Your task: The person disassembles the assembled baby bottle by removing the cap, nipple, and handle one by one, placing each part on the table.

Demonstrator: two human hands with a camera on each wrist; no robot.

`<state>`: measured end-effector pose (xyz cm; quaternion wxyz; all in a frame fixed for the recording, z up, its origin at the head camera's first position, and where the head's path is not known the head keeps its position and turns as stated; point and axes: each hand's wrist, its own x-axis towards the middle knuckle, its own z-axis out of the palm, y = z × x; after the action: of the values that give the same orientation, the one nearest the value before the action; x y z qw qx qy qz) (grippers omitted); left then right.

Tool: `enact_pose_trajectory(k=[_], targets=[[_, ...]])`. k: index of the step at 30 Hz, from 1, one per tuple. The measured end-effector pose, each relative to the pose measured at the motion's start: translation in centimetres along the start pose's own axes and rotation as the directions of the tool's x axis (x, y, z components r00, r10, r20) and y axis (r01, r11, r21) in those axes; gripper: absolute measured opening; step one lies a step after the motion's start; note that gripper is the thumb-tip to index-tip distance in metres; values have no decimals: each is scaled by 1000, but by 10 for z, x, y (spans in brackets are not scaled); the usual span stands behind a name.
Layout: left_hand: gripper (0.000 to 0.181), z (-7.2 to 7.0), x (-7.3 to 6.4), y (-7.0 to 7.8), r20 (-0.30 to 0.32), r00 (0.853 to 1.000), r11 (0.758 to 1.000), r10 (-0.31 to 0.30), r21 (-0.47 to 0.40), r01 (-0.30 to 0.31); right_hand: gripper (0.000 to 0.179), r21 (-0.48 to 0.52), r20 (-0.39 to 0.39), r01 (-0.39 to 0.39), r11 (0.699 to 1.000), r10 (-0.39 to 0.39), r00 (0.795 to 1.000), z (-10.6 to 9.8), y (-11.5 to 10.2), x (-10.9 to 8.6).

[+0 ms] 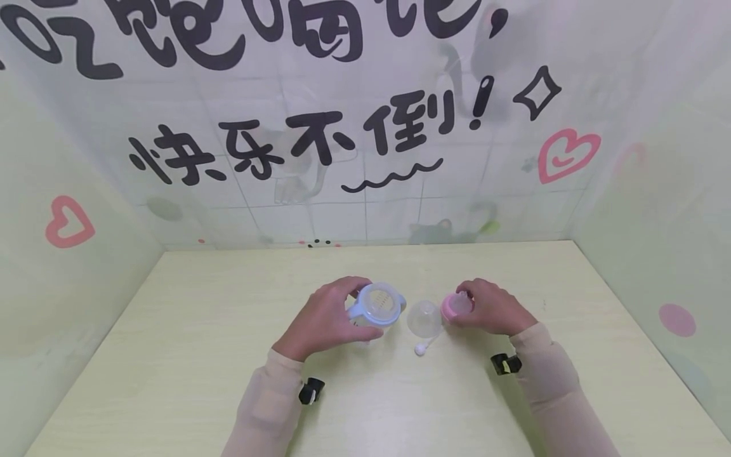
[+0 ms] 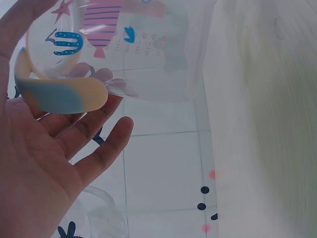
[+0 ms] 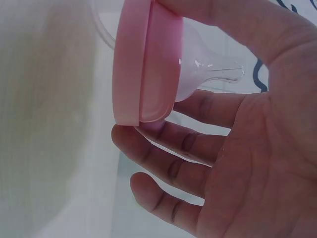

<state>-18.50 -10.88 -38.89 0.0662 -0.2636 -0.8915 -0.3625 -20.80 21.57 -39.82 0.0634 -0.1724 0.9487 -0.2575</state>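
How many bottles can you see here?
1: a blue-rimmed bottle, in the left hand. The right hand holds just a pink ring with a nipple; no other bottle shows.

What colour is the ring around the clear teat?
The ring is pink; it shows best in the right wrist view.

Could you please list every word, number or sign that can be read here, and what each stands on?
"快乐不倒!": lower line on the backdrop.
"吃饱喝饱,": likely reading of its upper line, cut off by the picture's top edge.
"150": faint, on the clear bottle in the left hand.
"120": faint, same scale; its other numbers are too blurred.
Lid: marks too small to read.
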Motion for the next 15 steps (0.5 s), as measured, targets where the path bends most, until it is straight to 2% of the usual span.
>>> enact_pose_trajectory(k=[15], targets=[[69, -2, 0, 1, -4, 1000, 1000, 1, 9, -1, 53, -13, 33, -49, 999, 50, 998, 12, 11, 6]])
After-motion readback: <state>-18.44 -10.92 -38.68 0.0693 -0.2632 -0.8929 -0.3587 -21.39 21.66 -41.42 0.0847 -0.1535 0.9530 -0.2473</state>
